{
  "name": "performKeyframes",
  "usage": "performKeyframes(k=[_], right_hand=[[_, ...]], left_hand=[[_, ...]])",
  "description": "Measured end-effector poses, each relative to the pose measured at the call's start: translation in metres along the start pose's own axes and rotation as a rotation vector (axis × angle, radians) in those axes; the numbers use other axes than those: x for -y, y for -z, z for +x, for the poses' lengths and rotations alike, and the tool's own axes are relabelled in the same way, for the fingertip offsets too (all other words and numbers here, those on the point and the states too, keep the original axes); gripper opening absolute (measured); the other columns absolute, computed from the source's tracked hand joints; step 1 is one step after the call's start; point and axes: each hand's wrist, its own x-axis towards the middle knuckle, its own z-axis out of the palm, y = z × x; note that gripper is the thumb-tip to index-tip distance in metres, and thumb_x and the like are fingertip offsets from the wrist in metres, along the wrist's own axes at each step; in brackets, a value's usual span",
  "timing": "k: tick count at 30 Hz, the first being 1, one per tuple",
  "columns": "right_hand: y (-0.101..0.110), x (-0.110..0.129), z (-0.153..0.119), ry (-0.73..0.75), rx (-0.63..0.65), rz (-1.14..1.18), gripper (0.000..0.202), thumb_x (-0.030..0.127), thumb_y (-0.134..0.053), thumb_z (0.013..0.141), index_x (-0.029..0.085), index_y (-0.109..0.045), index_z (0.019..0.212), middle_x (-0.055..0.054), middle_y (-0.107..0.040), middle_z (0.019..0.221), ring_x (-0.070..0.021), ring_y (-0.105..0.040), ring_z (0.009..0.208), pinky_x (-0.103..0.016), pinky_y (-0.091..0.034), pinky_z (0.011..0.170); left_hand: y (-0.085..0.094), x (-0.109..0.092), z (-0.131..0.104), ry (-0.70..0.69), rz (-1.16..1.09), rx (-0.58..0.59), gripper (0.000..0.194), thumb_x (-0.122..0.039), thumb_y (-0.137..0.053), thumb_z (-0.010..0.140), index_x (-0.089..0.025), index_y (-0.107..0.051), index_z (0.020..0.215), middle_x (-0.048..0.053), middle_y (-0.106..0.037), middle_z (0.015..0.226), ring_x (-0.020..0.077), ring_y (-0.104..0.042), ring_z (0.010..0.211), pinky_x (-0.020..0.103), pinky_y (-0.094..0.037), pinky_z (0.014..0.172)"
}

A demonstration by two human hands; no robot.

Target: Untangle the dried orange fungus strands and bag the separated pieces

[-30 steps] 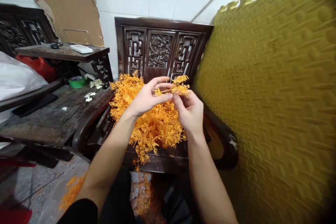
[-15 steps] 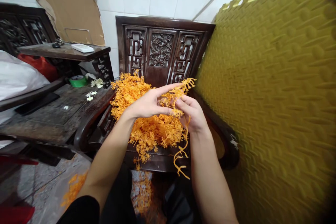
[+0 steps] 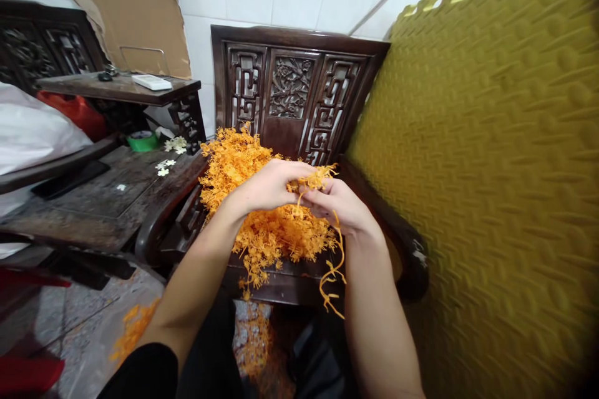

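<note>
Both my hands meet over a dark carved wooden chair point(image 3: 299, 287). My left hand point(image 3: 276, 184) is closed around a small bunch of orange plastic sprigs point(image 3: 312, 182). Pressed against the same bunch, my right hand point(image 3: 337, 202) has its fingers bent and closed on it. A thin orange strand point(image 3: 336, 268) dangles below my right hand, beside the wrist. Behind and under my hands, a large orange heap of similar sprigs point(image 3: 234, 165) covers much of the seat. The fingertips are partly hidden among the sprigs.
A yellow foam mat point(image 3: 486, 156) stands at the right. On the left, a wooden table point(image 3: 93, 212) bears green tape point(image 3: 143, 141) and small pale flower pieces point(image 3: 165, 167). A plastic bag point(image 3: 100, 349) with orange pieces lies on the floor.
My hands have drawn closer together, and the bunch between them sits lower and looks more compact. The dangling strand has shifted slightly right. The camera view has moved slightly.
</note>
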Motion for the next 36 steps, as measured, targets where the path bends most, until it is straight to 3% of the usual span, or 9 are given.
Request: performKeyframes(k=[4, 9, 11, 14, 16, 22, 28, 33, 36], right_hand=[[0.002, 0.005, -0.006, 0.010, -0.037, -0.094, 0.049, 0.057, -0.090, 0.070, 0.014, -0.067, 0.077, 0.007, -0.044, 0.057, -0.0046, -0.028, 0.051, -0.026, -0.015, 0.049], [-0.002, 0.007, -0.009, 0.148, -0.212, -0.203, 0.058, 0.054, -0.092, 0.070, 0.014, -0.071, 0.106, 0.001, -0.063, 0.075, -0.0093, -0.046, 0.061, -0.026, -0.032, 0.056], [-0.005, 0.006, -0.008, 0.225, -0.237, -0.232, 0.058, 0.050, -0.095, 0.066, 0.015, -0.068, 0.104, 0.002, -0.061, 0.074, -0.0104, -0.048, 0.064, -0.026, -0.036, 0.059], [-0.009, 0.006, -0.007, 0.243, -0.293, -0.280, 0.049, 0.052, -0.093, 0.069, 0.017, -0.068, 0.093, 0.009, -0.041, 0.059, -0.0081, -0.034, 0.056, -0.025, -0.026, 0.054], [-0.010, 0.006, -0.006, 0.237, -0.332, -0.252, 0.046, 0.054, -0.091, 0.071, 0.017, -0.070, 0.090, 0.010, -0.035, 0.056, -0.0076, -0.027, 0.054, -0.026, -0.020, 0.053], [-0.005, 0.008, -0.007, 0.277, -0.337, -0.324, 0.035, 0.050, -0.079, 0.083, 0.016, -0.080, 0.087, -0.002, -0.066, 0.072, -0.0124, -0.047, 0.063, -0.028, -0.035, 0.059], [-0.004, 0.007, -0.008, 0.271, -0.440, -0.616, 0.033, 0.044, -0.068, 0.092, 0.014, -0.080, 0.084, 0.000, -0.060, 0.061, -0.0116, -0.042, 0.056, -0.029, -0.030, 0.056], [-0.010, 0.010, -0.008, 0.394, -0.583, -0.558, 0.025, 0.035, -0.066, 0.091, 0.016, -0.076, 0.081, -0.003, -0.069, 0.069, -0.0129, -0.050, 0.058, -0.029, -0.037, 0.060], [-0.020, 0.011, -0.005, 0.403, -0.636, -0.487, 0.024, 0.034, -0.065, 0.090, 0.017, -0.075, 0.077, -0.002, -0.067, 0.066, -0.0126, -0.047, 0.057, -0.029, -0.036, 0.059]], left_hand=[[-0.001, 0.003, 0.001, 0.080, 0.153, -0.045, 0.020, -0.009, -0.078, 0.081, -0.017, -0.080, 0.099, 0.008, -0.079, 0.106, 0.0199, -0.073, 0.095, 0.034, -0.057, 0.089], [0.000, 0.004, 0.000, 0.320, 0.258, -0.101, 0.010, -0.026, -0.081, 0.086, -0.017, -0.081, 0.091, 0.005, -0.079, 0.090, 0.0210, -0.072, 0.087, 0.035, -0.052, 0.088], [-0.001, 0.001, 0.000, 0.360, 0.255, -0.069, 0.013, -0.029, -0.077, 0.090, -0.017, -0.080, 0.094, 0.006, -0.078, 0.091, 0.0216, -0.071, 0.087, 0.035, -0.051, 0.087], [-0.003, -0.004, 0.000, 0.359, 0.307, 0.032, 0.019, -0.025, -0.060, 0.099, -0.014, -0.075, 0.102, 0.009, -0.074, 0.100, 0.0240, -0.068, 0.094, 0.037, -0.051, 0.088], [-0.003, -0.008, 0.000, 0.338, 0.303, 0.107, 0.025, -0.024, -0.048, 0.104, -0.013, -0.071, 0.108, 0.010, -0.070, 0.105, 0.0238, -0.065, 0.097, 0.038, -0.051, 0.090], [-0.002, -0.020, -0.003, 0.335, 0.238, 0.148, 0.033, -0.034, -0.039, 0.110, -0.012, -0.063, 0.114, 0.010, -0.058, 0.109, 0.0213, -0.062, 0.098, 0.037, -0.052, 0.093], [-0.015, -0.033, -0.005, 0.413, 0.502, 0.156, 0.036, -0.033, -0.037, 0.110, -0.009, -0.064, 0.112, 0.014, -0.059, 0.112, 0.0244, -0.063, 0.094, 0.041, -0.054, 0.087], [-0.023, -0.046, 0.003, 0.472, 0.473, 0.122, 0.041, -0.034, -0.030, 0.111, -0.010, -0.064, 0.114, 0.014, -0.065, 0.106, 0.0253, -0.065, 0.088, 0.042, -0.055, 0.082], [-0.026, -0.048, 0.006, 0.481, 0.436, 0.074, 0.043, -0.031, -0.026, 0.111, -0.011, -0.064, 0.111, 0.015, -0.068, 0.103, 0.0261, -0.065, 0.088, 0.043, -0.054, 0.084]])
